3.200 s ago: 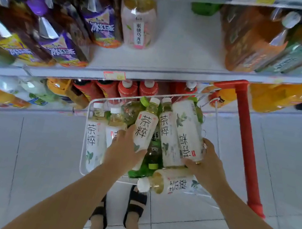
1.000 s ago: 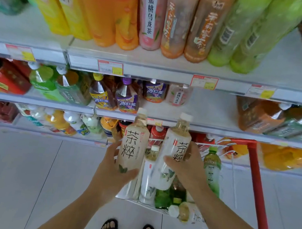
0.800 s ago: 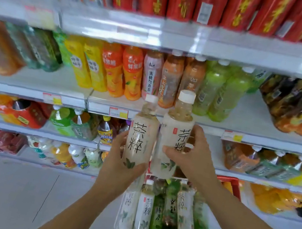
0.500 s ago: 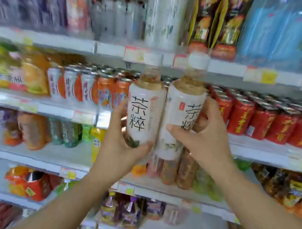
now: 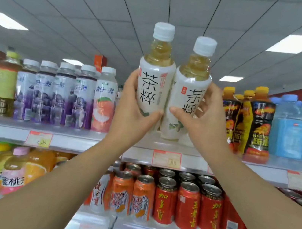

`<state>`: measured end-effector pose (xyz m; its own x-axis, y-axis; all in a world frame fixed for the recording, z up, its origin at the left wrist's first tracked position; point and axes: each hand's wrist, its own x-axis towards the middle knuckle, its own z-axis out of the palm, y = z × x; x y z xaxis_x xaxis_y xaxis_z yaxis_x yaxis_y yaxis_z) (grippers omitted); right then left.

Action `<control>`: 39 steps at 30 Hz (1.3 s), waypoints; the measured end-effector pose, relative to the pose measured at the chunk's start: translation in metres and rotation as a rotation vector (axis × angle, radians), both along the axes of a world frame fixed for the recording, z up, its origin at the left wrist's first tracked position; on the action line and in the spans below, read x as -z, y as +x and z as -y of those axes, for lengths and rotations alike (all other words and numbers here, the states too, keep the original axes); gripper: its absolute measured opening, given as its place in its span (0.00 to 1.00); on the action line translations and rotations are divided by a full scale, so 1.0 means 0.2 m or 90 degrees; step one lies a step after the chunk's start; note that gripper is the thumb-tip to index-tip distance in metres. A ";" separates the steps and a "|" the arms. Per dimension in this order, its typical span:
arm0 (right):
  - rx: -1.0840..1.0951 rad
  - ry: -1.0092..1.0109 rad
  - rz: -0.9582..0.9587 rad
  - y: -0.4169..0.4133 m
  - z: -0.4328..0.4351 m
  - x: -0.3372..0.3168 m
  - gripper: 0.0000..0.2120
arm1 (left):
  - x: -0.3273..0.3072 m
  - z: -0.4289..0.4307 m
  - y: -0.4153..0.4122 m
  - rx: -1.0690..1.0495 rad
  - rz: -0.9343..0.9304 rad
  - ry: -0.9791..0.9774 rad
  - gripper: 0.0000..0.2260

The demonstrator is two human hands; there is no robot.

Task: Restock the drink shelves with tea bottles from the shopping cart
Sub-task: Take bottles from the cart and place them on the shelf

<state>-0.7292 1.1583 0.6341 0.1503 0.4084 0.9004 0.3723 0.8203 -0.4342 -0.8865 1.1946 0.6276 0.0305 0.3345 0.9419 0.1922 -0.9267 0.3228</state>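
Head view: two bare arms reach up. The left hand (image 5: 133, 109) curls fingers and thumb round the left tea bottle (image 5: 155, 79), and the right hand (image 5: 205, 119) grips the right tea bottle (image 5: 189, 93). Both bottles stand upright, sides touching, at the front edge of the top shelf (image 5: 81, 145); their bases may rest on it, though the hands hide this. Left of them stand four purple-labelled bottles (image 5: 61, 95) and one peach-labelled bottle (image 5: 104, 102). Along the lower shelf's front edge are two orange cans (image 5: 131, 195) and three red cans (image 5: 187, 206).
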 end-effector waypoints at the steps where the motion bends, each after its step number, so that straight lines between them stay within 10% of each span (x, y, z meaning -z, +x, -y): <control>1: 0.010 0.001 -0.001 -0.02 -0.05 -0.01 0.34 | -0.02 -0.07 -0.01 -0.001 -0.007 0.002 0.40; 13: 0.211 -0.082 0.008 -0.06 -0.54 0.03 0.37 | 0.00 -0.66 0.03 0.009 -0.065 -0.166 0.47; 19: 0.451 -0.123 0.276 -0.03 -0.50 0.09 0.39 | -0.02 -0.77 0.05 -0.028 -0.147 -0.246 0.50; 32: 0.405 -0.378 0.458 -0.03 -0.44 0.11 0.18 | -0.06 -0.75 0.05 -0.124 -0.339 -0.367 0.22; 39: 0.443 -0.126 0.380 0.01 -0.33 0.26 0.14 | 0.07 -0.55 0.01 -0.182 -0.351 -0.156 0.17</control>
<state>-0.7263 1.2234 0.5823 -0.0466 0.5543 0.8310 0.9579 0.2608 -0.1202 -0.8836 1.3045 0.6131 0.3647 0.6032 0.7093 0.6165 -0.7273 0.3016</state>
